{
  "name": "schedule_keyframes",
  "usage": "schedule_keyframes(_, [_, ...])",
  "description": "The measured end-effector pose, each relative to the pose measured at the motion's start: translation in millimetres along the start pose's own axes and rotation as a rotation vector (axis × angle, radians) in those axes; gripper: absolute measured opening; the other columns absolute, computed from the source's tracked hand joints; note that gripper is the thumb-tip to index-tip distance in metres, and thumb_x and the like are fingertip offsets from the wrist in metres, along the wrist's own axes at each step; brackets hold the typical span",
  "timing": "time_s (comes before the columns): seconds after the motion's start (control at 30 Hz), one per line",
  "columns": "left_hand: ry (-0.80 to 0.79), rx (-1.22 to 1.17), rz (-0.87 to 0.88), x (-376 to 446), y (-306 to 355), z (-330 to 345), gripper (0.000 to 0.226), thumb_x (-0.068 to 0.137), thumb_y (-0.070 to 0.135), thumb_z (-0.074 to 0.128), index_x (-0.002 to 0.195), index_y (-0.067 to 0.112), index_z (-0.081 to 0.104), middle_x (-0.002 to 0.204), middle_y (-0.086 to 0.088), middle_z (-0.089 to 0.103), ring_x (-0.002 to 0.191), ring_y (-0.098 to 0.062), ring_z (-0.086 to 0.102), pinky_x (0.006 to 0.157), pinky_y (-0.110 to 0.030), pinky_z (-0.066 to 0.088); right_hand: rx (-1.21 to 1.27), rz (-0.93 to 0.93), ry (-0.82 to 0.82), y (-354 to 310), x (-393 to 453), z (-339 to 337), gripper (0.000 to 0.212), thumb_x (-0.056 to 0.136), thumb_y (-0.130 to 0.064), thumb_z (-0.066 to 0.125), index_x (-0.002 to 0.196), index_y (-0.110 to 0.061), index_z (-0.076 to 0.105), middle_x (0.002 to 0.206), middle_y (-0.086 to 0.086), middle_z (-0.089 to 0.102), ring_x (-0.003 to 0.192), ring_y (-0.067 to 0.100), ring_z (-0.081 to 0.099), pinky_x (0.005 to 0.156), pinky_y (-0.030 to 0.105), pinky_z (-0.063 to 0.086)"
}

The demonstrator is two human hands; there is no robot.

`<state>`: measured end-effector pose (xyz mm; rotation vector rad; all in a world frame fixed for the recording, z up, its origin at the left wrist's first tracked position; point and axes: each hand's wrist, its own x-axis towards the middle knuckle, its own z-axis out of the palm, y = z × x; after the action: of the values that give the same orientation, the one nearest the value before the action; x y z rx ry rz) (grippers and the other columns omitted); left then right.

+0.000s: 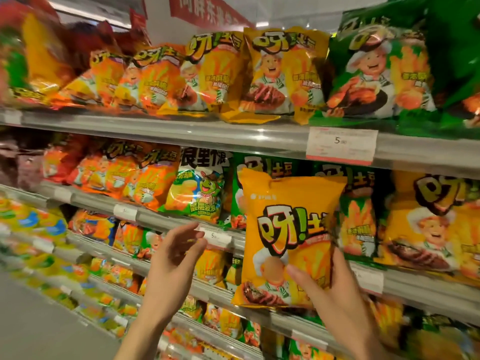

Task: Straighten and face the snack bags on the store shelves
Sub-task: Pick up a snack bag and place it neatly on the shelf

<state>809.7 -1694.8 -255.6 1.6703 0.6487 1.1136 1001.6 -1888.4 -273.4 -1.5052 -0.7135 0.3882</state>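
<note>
Head view: yellow snack bag held off the shelf at 5 o'clock, front facing out, upright. Right hand pinching its lower right edge, thumb on front, fingers behind. Left hand free at 7 o'clock, fingers loosely apart, holding nothing. Best placed among matching yellow bags at 3 o'clock, label forward, flush with shelf edge.

bright overhead light, blurred edges

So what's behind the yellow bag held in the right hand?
Behind the yellow bag, gripped by the right hand, green bags show on the shelf. Their lower parts and the shelf edge there are covered.
</note>
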Motion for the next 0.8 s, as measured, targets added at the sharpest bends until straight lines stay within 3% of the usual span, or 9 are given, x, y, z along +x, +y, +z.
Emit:
schedule_keyframes(0.1, [-0.007, -0.003, -0.004, 18.1, -7.9, -9.9, 0.027, 0.093, 0.029, 0.071, 0.119, 0.036, 0.068, 0.109, 0.012, 0.075, 0.101, -0.006, 0.072, 0.086, -0.028, 0.055, 0.021, 0.038, -0.018, 2.6, 10.5, 20.2, 0.087, 0.06, -0.065, 0.083, 0.137, -0.049, 0.044, 0.112, -0.032, 0.069, 0.096, -0.017, 0.063, 0.075, 0.011, 0.051])
schedule_keyframes(0.2, [-0.026, -0.001, -0.002, 38.7, -15.2, -21.7, 0.03, 0.09, 0.038, 0.068, 0.119, 0.039, 0.065, 0.109, 0.016, 0.074, 0.099, -0.003, 0.072, 0.077, -0.017, 0.056, 0.012, 0.021, 0.0, 3.7, 18.1, 37.0, 0.075, 0.059, -0.058, 0.086, 0.125, -0.058, 0.051, 0.115, -0.026, 0.071, 0.099, -0.01, 0.067, 0.08, 0.016, 0.054])
schedule_keyframes(0.33, [-0.102, 0.001, 0.017, 73.7, -27.3, -40.2, 0.028, 0.091, 0.04, 0.067, 0.119, 0.044, 0.064, 0.11, 0.02, 0.073, 0.102, -0.002, 0.07, 0.077, -0.016, 0.054, -0.022, -0.005, 0.072, -0.5, 21.6, 62.6, 0.076, 0.059, -0.043, 0.089, 0.127, -0.045, 0.057, 0.111, -0.015, 0.074, 0.097, 0.004, 0.072, 0.073, 0.021, 0.059])
schedule_keyframes(0.47, [-0.18, 0.016, 0.079, 107.3, -35.8, -57.0, 0.026, 0.097, 0.028, 0.067, 0.118, 0.043, 0.063, 0.109, 0.024, 0.07, 0.099, 0.003, 0.067, 0.074, -0.008, 0.049, -0.053, -0.008, 0.179, -14.2, 15.4, 91.6, 0.07, 0.059, -0.044, 0.084, 0.123, -0.039, 0.056, 0.089, -0.016, 0.075, 0.072, -0.001, 0.07, 0.058, 0.011, 0.052])
schedule_keyframes(0.53, [-0.192, 0.023, 0.119, 121.7, -37.4, -64.2, 0.026, 0.097, 0.028, 0.068, 0.12, 0.038, 0.063, 0.109, 0.02, 0.07, 0.102, 0.007, 0.064, 0.076, -0.004, 0.046, -0.088, 0.001, 0.249, -18.0, 10.6, 104.7, 0.066, 0.063, -0.05, 0.083, 0.122, -0.038, 0.054, 0.084, -0.022, 0.072, 0.071, -0.006, 0.067, 0.056, 0.005, 0.048])
schedule_keyframes(0.63, [-0.153, 0.144, 0.223, 143.1, -42.1, -73.1, 0.029, 0.096, 0.03, 0.068, 0.124, 0.03, 0.061, 0.117, 0.013, 0.062, 0.105, 0.007, 0.056, 0.086, -0.012, 0.045, -0.148, -0.013, 0.295, -18.5, 7.3, 122.9, 0.072, 0.067, -0.068, 0.083, 0.119, -0.025, 0.057, 0.079, -0.021, 0.069, 0.071, -0.002, 0.066, 0.058, 0.007, 0.048])
schedule_keyframes(0.73, [-0.165, 0.315, 0.272, 164.1, -49.4, -76.8, 0.048, 0.094, 0.032, 0.07, 0.139, 0.021, 0.056, 0.136, 0.002, 0.052, 0.125, -0.006, 0.046, 0.108, -0.03, 0.037, -0.158, -0.019, 0.32, -20.9, 8.9, 141.0, 0.072, 0.058, -0.069, 0.083, 0.118, -0.035, 0.058, 0.088, -0.016, 0.073, 0.078, 0.004, 0.07, 0.062, 0.014, 0.053])
schedule_keyframes(0.8, [-0.24, 0.376, 0.235, 175.7, -52.1, -75.3, 0.062, 0.095, 0.036, 0.069, 0.149, 0.017, 0.045, 0.149, -0.004, 0.046, 0.138, -0.017, 0.04, 0.114, -0.036, 0.032, -0.146, -0.038, 0.323, -23.0, 13.5, 150.7, 0.068, 0.061, -0.064, 0.087, 0.117, -0.039, 0.059, 0.094, -0.014, 0.074, 0.082, 0.005, 0.071, 0.063, 0.015, 0.055])
